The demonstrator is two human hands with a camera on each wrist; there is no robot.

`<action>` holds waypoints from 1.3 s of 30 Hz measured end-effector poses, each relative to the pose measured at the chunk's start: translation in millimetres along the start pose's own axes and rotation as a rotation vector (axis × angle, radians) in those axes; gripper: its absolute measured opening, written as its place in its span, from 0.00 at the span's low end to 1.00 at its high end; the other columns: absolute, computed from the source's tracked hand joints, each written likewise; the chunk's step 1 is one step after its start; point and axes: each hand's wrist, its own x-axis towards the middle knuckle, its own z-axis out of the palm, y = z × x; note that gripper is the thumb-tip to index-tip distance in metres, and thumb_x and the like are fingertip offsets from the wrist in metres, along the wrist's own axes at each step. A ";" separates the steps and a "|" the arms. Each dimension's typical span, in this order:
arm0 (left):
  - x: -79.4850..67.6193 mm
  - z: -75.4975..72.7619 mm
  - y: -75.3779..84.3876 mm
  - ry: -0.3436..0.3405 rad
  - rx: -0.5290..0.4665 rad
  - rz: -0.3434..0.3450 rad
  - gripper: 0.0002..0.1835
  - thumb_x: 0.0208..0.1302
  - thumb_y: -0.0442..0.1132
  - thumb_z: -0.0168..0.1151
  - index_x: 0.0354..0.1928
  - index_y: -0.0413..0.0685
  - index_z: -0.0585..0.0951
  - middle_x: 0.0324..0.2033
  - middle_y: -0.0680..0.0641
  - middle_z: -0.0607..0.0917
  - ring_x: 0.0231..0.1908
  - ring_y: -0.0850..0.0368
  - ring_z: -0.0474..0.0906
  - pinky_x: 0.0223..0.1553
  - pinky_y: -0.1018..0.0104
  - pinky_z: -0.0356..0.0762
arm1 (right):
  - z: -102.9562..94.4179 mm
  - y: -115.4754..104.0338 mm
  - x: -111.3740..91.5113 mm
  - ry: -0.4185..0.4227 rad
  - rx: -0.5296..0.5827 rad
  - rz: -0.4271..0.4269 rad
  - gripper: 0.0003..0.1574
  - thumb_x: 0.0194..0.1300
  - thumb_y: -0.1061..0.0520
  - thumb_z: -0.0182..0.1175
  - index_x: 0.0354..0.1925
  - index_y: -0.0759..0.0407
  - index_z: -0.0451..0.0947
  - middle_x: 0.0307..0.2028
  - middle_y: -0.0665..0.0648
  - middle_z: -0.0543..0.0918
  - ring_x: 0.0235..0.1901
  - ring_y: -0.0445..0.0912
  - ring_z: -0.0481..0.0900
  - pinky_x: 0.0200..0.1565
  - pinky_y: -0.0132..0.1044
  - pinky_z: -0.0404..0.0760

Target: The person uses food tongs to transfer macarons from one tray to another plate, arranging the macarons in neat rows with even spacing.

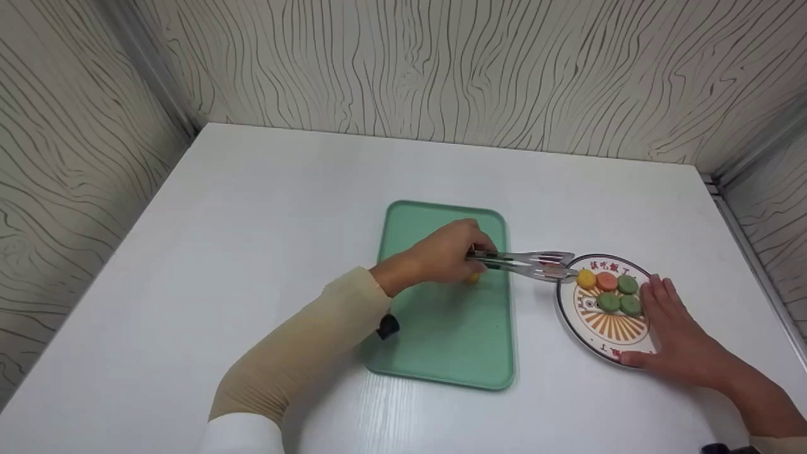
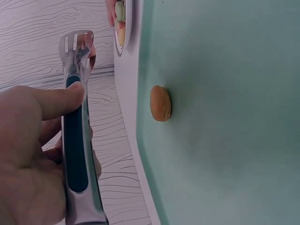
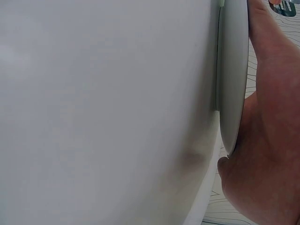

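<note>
My left hand (image 1: 451,252) grips metal tongs (image 1: 536,265) with dark handles (image 2: 75,136), above the green tray (image 1: 441,340). The slotted tips reach right to the plate's left rim, with a reddish patch showing between them; I cannot tell whether they hold something. A yellow macaron (image 1: 473,277), partly hidden under the hand, stands on edge on the tray in the left wrist view. On the round patterned plate (image 1: 586,325) lie a yellow macaron (image 1: 586,279), an orange one (image 1: 607,281) and three green ones (image 1: 609,302). My right hand (image 1: 684,347) rests against its right rim, fingers straight, thumb at the near edge.
The tray and plate stand side by side on a white table (image 1: 265,208). Wood-grain patterned panels (image 1: 441,69) close off the back and both sides. My left forearm crosses the tray's left edge.
</note>
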 end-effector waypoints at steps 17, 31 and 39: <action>24.4 31.1 16.7 -0.039 0.066 -0.003 0.10 0.60 0.36 0.62 0.44 0.52 0.85 0.34 0.60 0.80 0.36 0.65 0.69 0.39 0.75 0.68 | -0.6 0.7 1.0 -0.007 0.004 -0.006 0.76 0.49 0.36 0.68 0.70 0.72 0.30 0.71 0.68 0.28 0.69 0.55 0.18 0.54 0.21 0.21; 37.5 49.3 27.3 -0.080 0.163 -0.034 0.10 0.61 0.39 0.62 0.45 0.55 0.84 0.33 0.59 0.77 0.36 0.66 0.68 0.39 0.75 0.68 | 0.0 -0.1 0.0 0.005 0.016 -0.011 0.76 0.49 0.37 0.68 0.71 0.70 0.30 0.71 0.66 0.27 0.69 0.54 0.19 0.55 0.22 0.20; 37.5 50.2 27.3 -0.074 0.157 -0.044 0.11 0.60 0.39 0.64 0.45 0.55 0.84 0.33 0.59 0.77 0.35 0.65 0.67 0.37 0.74 0.67 | -1.4 -0.4 0.2 0.016 0.013 -0.016 0.76 0.48 0.37 0.69 0.71 0.71 0.31 0.71 0.66 0.28 0.69 0.55 0.20 0.55 0.22 0.20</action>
